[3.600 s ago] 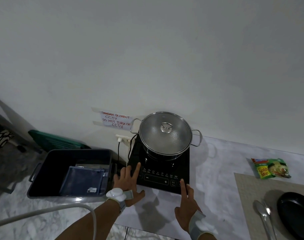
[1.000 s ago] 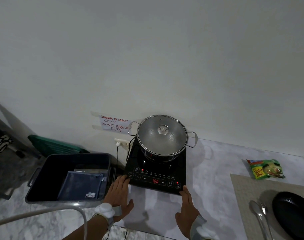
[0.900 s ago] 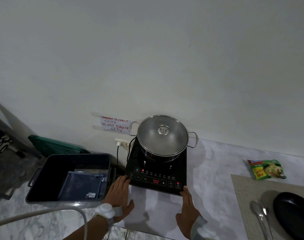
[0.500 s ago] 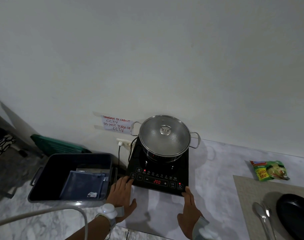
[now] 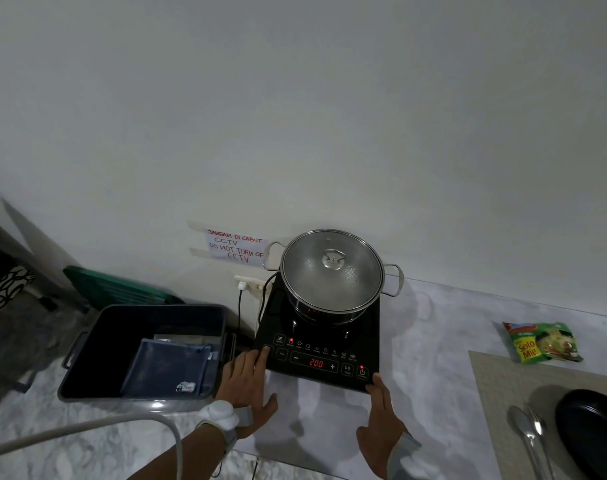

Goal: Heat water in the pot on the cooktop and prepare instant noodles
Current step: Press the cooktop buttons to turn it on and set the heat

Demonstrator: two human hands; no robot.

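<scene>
From the head camera, the left hand (image 5: 248,386) reaches forward palm down, fingers straight and slightly spread, with a fingertip on the left end of the cooktop (image 5: 362,327) control strip. The right hand (image 5: 381,420) lies flat, fingers straight and close together, tips touching the cooktop's front right corner. Neither hand grips anything. The display (image 5: 316,363) reads 200. The lidded pot (image 5: 331,271) sits on the cooktop's rear half. The noodle packet (image 5: 542,342) lies well to the right on the counter (image 5: 430,341).

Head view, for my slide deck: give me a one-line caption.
Left hand touches the cooktop, which reads 200, lidded pot on top, noodle packet lying at right.
</scene>
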